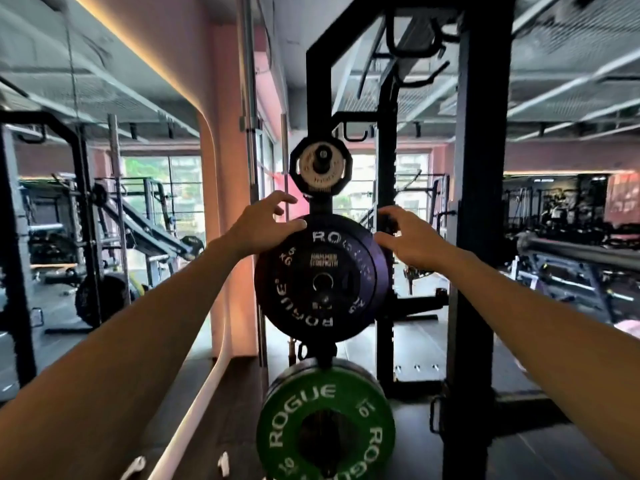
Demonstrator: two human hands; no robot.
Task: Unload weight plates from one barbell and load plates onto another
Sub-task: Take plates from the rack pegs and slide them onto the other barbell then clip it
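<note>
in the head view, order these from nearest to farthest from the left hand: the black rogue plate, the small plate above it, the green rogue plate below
1. Black Rogue plate: the left hand touches its upper left edge.
2. Small plate: on the peg above, up and to the right of the hand.
3. Green Rogue plate: lowest peg, well below the hand.

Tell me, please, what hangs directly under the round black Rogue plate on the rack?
Under the round black Rogue plate hangs a round green Rogue plate, marked 10. The black plate's lower edge covers the green one's top, so its peg cannot be seen.
</note>
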